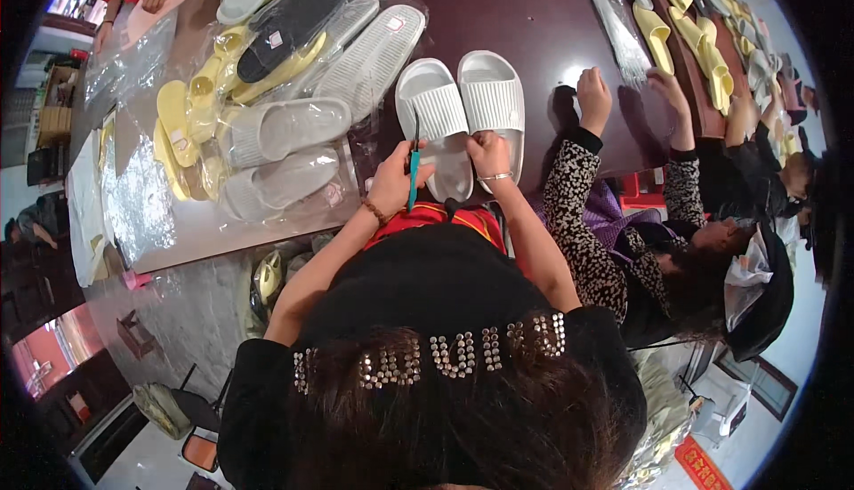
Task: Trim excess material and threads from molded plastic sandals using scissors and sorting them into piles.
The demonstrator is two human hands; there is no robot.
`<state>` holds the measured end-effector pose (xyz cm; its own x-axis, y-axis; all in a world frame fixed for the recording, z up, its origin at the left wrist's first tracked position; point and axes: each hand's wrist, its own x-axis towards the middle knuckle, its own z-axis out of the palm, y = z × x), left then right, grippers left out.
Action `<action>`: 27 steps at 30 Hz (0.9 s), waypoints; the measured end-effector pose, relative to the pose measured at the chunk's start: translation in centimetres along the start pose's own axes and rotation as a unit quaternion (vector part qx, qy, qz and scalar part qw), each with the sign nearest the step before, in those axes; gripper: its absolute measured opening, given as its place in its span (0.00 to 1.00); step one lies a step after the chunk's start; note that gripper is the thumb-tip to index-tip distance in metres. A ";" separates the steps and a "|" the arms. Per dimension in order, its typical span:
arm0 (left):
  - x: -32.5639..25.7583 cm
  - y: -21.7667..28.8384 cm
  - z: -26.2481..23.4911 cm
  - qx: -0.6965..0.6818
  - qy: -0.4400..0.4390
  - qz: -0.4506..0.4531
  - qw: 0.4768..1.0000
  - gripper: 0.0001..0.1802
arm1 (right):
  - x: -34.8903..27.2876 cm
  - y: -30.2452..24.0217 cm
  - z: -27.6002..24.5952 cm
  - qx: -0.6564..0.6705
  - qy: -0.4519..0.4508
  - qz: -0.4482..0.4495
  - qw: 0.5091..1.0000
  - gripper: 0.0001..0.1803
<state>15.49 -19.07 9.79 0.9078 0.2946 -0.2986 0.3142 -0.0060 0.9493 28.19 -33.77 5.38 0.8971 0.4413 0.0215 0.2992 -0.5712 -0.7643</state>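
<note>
A pair of light grey slide slippers lies side by side at the table edge in front of me, toes pointing away. My left hand (pixel 394 179) is closed round a slim teal-handled tool (pixel 414 170); its thin dark tip points away, over the strap of the left slipper (pixel 436 109). Whether the tool is a knife or snips I cannot make out. My right hand (pixel 489 154) is closed with pinched fingers at the rear edge of the straps, between the left slipper and the right slipper (pixel 498 103). Its fingertips are partly hidden.
Bagged grey slippers (pixel 298 125), yellow slippers (pixel 182 130) and a black sole (pixel 298 23) cover the table (pixel 498 10) to the left. At right a co-worker's hands (pixel 594 99) are raised near clear plastic bags (pixel 618 28). More yellow slippers (pixel 698 41) lie beyond.
</note>
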 end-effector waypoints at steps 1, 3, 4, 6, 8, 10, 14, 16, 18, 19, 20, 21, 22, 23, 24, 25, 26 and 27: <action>-0.1 0.0 0.0 -0.005 -0.001 0.000 1.000 0.22 | 0.0 0.0 0.1 0.005 0.004 0.005 1.000 0.11; -0.5 0.2 0.1 -0.016 -0.002 0.001 1.000 0.22 | 0.0 0.5 0.8 0.001 0.016 0.015 1.000 0.12; -0.6 0.4 0.1 -0.019 -0.007 -0.001 1.000 0.22 | 0.0 0.8 1.2 -0.001 0.022 0.020 1.000 0.12; -0.9 0.6 0.0 -0.024 -0.019 -0.006 1.000 0.22 | 0.1 1.2 1.8 -0.033 0.030 0.046 0.998 0.13; -1.0 0.3 -0.2 -0.015 -0.017 0.002 1.000 0.23 | 0.1 1.5 2.2 -0.048 0.032 0.096 0.994 0.14; -0.8 -0.3 -0.6 0.012 -0.021 0.009 1.000 0.23 | -0.3 2.0 2.3 -0.015 0.032 0.114 0.993 0.14; 0.0 -1.6 -2.3 0.163 -0.022 0.050 0.985 0.24 | -1.6 2.5 2.2 0.049 0.046 0.135 0.989 0.13; 0.0 -1.4 -2.6 0.227 -0.021 0.045 0.972 0.24 | -2.3 2.4 2.1 0.066 0.047 0.137 0.987 0.13; 0.0 -1.4 -2.6 0.245 -0.027 0.040 0.968 0.25 | -2.7 2.4 1.9 0.080 0.042 0.138 0.986 0.12; 0.0 -1.5 -2.5 0.254 -0.030 0.038 0.966 0.25 | -2.8 2.4 1.9 0.085 0.036 0.137 0.986 0.12; 0.1 -1.5 -2.4 0.261 -0.041 0.040 0.964 0.26 | -2.8 2.4 1.9 0.090 0.030 0.137 0.986 0.11; 0.1 -1.5 -2.3 0.269 -0.054 0.042 0.961 0.26 | -2.9 2.9 2.1 0.077 0.038 0.126 0.988 0.11; 0.1 -1.5 -2.1 0.277 -0.066 0.045 0.957 0.27 | -2.9 3.4 2.5 0.065 0.046 0.116 0.990 0.11; 0.1 -1.6 -1.9 0.288 -0.083 0.049 0.953 0.28 | -3.0 3.9 2.8 0.052 0.054 0.105 0.992 0.11; 0.1 -1.5 -1.8 0.299 -0.097 0.051 0.948 0.28 | -3.1 4.0 3.0 0.033 0.069 0.077 0.994 0.11; 0.1 -1.4 -1.7 0.309 -0.112 0.054 0.943 0.29 | -3.2 4.2 3.3 0.014 0.084 0.048 0.995 0.11; 0.2 -1.2 -1.6 0.315 -0.138 0.037 0.938 0.29 | -3.3 4.4 3.5 -0.006 0.099 0.020 0.995 0.11; 0.4 -1.4 -1.6 0.324 -0.148 0.036 0.934 0.29 | -3.2 4.0 3.3 0.031 0.075 0.049 0.996 0.11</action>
<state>14.96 -17.43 8.53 0.9400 -0.0051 -0.3411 0.2643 -0.6211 0.7378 25.46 -35.22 0.12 0.9607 0.2749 0.0383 0.1925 -0.5606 -0.8054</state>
